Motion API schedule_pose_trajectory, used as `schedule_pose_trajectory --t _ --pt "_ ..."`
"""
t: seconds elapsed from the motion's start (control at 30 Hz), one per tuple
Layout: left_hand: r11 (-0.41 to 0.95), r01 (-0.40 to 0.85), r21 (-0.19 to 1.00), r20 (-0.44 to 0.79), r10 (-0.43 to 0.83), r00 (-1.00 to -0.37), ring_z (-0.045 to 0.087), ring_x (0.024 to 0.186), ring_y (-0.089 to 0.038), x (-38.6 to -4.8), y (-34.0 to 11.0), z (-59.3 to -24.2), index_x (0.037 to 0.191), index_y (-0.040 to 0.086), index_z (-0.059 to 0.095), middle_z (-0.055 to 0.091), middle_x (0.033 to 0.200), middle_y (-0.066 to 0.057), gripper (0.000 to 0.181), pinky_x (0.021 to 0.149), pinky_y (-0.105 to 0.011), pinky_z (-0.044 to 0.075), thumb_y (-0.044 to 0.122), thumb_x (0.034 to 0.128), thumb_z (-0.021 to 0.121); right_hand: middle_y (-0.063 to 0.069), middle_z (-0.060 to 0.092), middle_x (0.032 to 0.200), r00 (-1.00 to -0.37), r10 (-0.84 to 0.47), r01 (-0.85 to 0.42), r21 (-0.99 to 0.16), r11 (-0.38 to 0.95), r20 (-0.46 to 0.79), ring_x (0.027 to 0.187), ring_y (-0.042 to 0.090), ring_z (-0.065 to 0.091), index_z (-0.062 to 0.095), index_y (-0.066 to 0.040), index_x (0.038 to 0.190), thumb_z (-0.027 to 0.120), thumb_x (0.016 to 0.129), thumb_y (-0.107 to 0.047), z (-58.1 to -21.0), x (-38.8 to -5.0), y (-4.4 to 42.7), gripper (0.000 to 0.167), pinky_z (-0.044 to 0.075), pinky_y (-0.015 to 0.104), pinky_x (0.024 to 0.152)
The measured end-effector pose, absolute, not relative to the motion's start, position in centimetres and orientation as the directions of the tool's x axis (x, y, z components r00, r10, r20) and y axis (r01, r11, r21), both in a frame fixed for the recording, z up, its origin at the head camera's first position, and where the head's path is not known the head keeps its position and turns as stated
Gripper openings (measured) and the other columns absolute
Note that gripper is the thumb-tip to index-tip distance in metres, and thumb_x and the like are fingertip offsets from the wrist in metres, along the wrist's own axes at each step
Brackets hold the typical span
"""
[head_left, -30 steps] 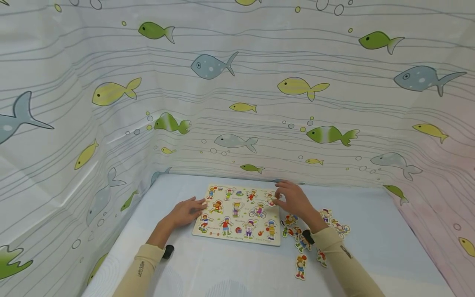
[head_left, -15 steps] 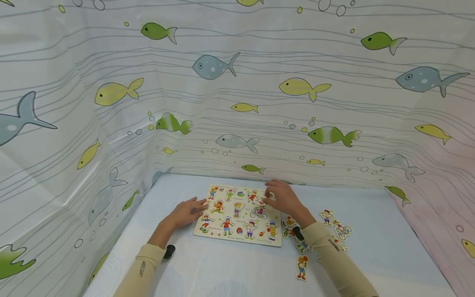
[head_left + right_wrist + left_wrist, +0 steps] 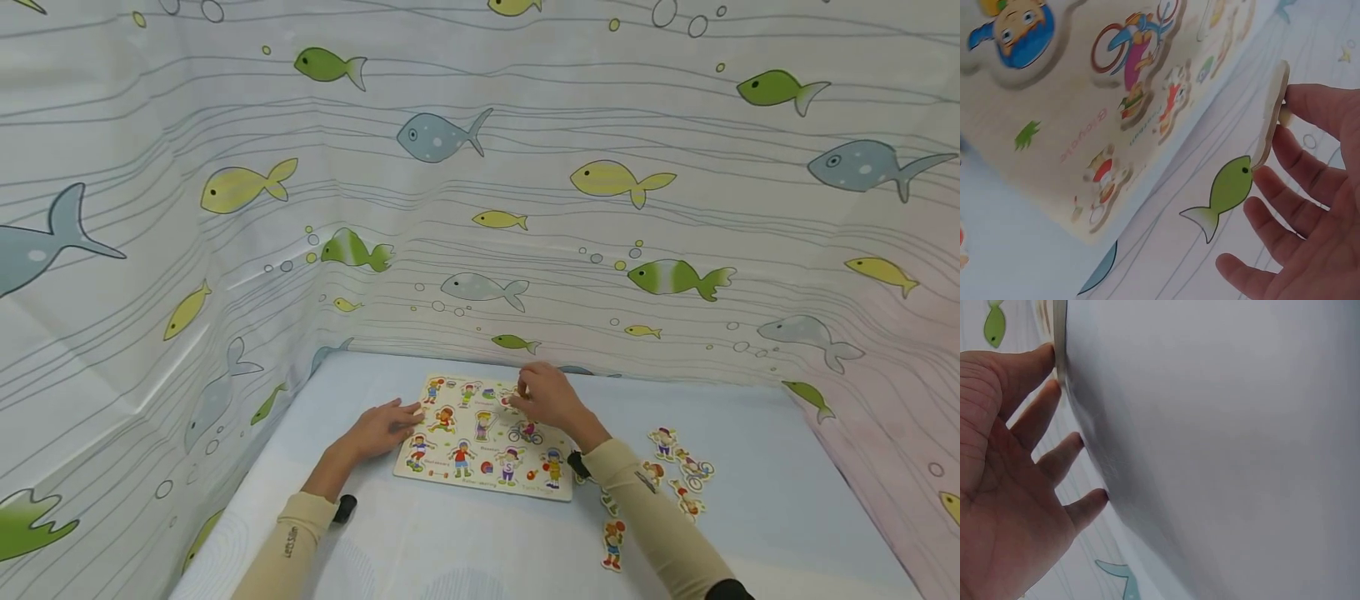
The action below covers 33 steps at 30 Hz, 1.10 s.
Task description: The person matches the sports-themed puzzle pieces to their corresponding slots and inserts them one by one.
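A wooden puzzle board (image 3: 461, 425) printed with sports figures lies flat near the back of the table. My left hand (image 3: 382, 429) is at its left side; in the left wrist view the thumb and forefinger of the left hand (image 3: 1016, 475) touch the board's edge (image 3: 1060, 337), fingers spread. Above the board's upper right part is my right hand (image 3: 552, 398). In the right wrist view, the right hand (image 3: 1316, 194) pinches a flat wooden puzzle piece (image 3: 1275, 112) between thumb and fingers, edge-on, so its picture is hidden. The piece is held apart from the board.
Right of the board lie several loose puzzle pieces, among them a basketball player (image 3: 612, 546), a cyclist (image 3: 693, 469) and a purple-capped figure (image 3: 663, 443). My right forearm partly covers others. A fish-printed curtain (image 3: 420, 225) stands behind the table (image 3: 420, 542).
My right hand has moved left across the board's upper part, carrying the puzzle piece. My left hand has stayed at the board's left edge. The head view has shifted slightly.
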<state>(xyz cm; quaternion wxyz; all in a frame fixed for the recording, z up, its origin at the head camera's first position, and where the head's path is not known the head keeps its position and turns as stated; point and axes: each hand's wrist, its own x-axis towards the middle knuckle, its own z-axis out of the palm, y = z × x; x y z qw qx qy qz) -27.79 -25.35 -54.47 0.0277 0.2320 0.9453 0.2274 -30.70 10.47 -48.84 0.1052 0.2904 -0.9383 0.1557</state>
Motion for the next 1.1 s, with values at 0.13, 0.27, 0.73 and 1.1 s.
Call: schedule_pose_trajectory --t 0.13,0.27,0.73,1.1 --pt "0.792 0.422 0.441 0.050 0.447 -0.893 0.038 0.135 -0.047 -27.8 -25.3 -54.4 0.129 0.011 0.066 0.052 0.144 -0.007 0.034 0.105 -0.070 0.027 0.018 0.0953 0.066 -0.003 0.057 0.090 -0.821 -0.505 -0.563 -0.224 0.796 0.268 0.085 0.018 0.053 0.058 -0.017 0.080 0.073 0.089 -0.037 -49.0 -31.1 9.7 0.027 0.046 0.036 0.075" --pt "0.796 0.417 0.439 0.045 0.444 -0.895 0.037 0.136 -0.047 -27.7 -25.3 -54.3 0.129 0.011 0.066 0.052 0.145 -0.007 0.034 0.106 -0.069 0.027 0.018 0.0955 0.065 0.000 0.060 0.098 -0.831 -0.492 -0.546 -0.213 0.810 0.257 0.093 0.021 0.057 0.058 -0.018 0.078 0.072 0.090 -0.039 -49.2 -31.5 8.9 0.028 0.048 0.040 0.080" --pt "0.794 0.418 0.442 0.047 0.445 -0.894 0.038 0.135 -0.047 -27.7 -25.4 -54.7 0.128 0.011 0.066 0.052 0.144 -0.007 0.034 0.105 -0.069 0.028 0.017 0.0952 0.065 0.009 0.056 0.117 -0.911 -0.385 -0.410 -0.242 0.879 0.145 0.112 0.032 0.051 0.055 -0.017 0.070 0.070 0.091 -0.038 -49.0 -31.8 6.0 0.033 0.042 0.057 0.094" --pt "0.789 0.417 0.450 0.054 0.443 -0.895 0.039 0.135 -0.047 -27.8 -25.3 -54.7 0.128 0.011 0.067 0.052 0.144 -0.006 0.033 0.105 -0.070 0.027 0.017 0.0951 0.066 0.017 0.051 0.119 -0.976 -0.218 -0.215 -0.188 0.958 0.003 0.116 0.038 0.049 0.058 -0.013 0.072 0.066 0.092 -0.043 -49.5 -32.9 3.3 0.037 0.033 0.066 0.102"
